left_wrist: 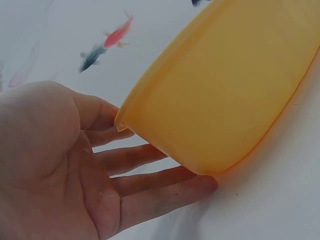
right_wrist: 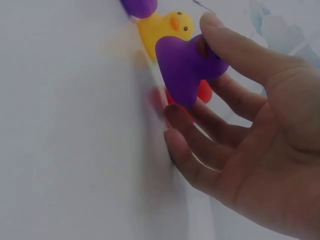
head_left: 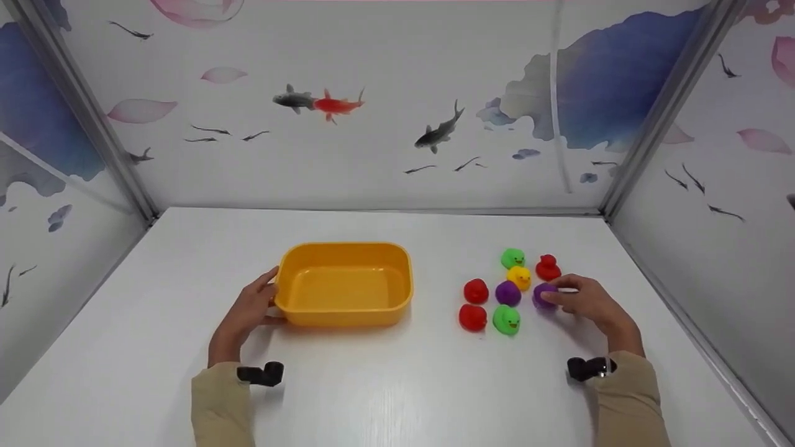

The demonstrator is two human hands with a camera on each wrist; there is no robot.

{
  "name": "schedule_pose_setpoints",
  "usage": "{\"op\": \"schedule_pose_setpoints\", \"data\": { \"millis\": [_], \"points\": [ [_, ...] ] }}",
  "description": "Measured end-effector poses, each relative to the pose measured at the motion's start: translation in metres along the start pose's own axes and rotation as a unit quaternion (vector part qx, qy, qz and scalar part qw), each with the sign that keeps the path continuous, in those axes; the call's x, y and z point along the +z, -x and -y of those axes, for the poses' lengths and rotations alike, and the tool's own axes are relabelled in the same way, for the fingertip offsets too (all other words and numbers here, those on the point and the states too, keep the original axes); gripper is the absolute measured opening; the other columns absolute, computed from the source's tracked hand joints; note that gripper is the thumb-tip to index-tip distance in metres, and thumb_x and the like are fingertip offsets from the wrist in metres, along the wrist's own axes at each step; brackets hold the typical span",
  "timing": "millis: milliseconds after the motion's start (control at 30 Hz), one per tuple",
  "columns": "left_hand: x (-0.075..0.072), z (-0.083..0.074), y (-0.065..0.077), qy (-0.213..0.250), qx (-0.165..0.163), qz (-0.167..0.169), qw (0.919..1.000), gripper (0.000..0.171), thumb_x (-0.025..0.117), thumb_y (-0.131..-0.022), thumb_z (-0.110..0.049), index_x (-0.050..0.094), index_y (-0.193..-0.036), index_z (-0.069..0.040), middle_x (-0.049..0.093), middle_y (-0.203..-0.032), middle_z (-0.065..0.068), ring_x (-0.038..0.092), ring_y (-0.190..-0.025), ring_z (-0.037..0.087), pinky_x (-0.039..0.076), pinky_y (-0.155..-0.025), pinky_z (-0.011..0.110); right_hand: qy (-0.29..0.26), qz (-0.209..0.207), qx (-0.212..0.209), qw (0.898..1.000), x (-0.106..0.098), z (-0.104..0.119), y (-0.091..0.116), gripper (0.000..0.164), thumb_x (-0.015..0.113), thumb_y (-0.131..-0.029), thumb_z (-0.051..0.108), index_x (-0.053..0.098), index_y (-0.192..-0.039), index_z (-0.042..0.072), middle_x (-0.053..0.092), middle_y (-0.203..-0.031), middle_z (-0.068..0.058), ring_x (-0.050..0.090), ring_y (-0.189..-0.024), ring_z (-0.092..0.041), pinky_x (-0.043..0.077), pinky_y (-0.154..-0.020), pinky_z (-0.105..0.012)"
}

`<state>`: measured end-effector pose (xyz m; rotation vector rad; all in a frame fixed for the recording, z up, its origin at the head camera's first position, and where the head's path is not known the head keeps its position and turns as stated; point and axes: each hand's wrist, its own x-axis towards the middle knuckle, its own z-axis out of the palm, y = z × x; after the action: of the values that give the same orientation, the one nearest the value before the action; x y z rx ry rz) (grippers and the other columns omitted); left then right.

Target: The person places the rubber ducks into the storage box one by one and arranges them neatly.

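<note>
Purple duck point(head_left: 541, 298) sits right of the yellow basin point(head_left: 345, 318), gripped by the right hand point(head_left: 591, 304). The left hand point(head_left: 247, 307), fingers extended, touches the basin's left end.

Basin point(head_left: 345, 318) and duck cluster point(head_left: 508, 293) flank a free lane.

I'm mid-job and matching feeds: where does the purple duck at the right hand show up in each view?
Head: the purple duck is right of centre, below mid-height, at the right hand.
Left wrist: not in it.
Right wrist: upper part, just right of centre.
Shared landmark: the yellow duck, up and left of it in the head and right wrist views.
</note>
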<state>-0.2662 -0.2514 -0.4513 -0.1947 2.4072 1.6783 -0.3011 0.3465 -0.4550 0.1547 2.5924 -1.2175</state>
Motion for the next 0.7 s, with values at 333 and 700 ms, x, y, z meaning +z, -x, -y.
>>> {"op": "schedule_pose_setpoints", "data": {
  "millis": [333,700],
  "points": [
    [-0.001,-0.001,0.002,0.0,0.01,0.003,0.9999,0.058,0.036,-0.108,-0.03,0.016,-0.162,-0.021,0.049,-0.148,0.022,0.063,-0.11,0.023,0.059,-0.096,0.039,-0.023,-0.021,-0.065,0.997,-0.012,0.029,0.015,0.075,0.071,-0.087,0.055,0.05,-0.137,0.003,0.049,-0.144,-0.023,0.058,-0.121,-0.033,0.051,-0.108,-0.041],
    [0.001,-0.001,0.001,-0.007,-0.006,0.001,1.0,0.058,0.035,-0.108,-0.031,0.014,-0.162,-0.022,0.046,-0.152,0.02,0.06,-0.117,0.028,0.057,-0.099,0.04,-0.031,-0.043,-0.1,0.994,-0.011,0.052,0.026,0.073,0.067,-0.09,0.055,0.05,-0.139,0.003,0.055,-0.139,-0.02,0.061,-0.119,-0.031,0.049,-0.11,-0.043]
  ]
}}
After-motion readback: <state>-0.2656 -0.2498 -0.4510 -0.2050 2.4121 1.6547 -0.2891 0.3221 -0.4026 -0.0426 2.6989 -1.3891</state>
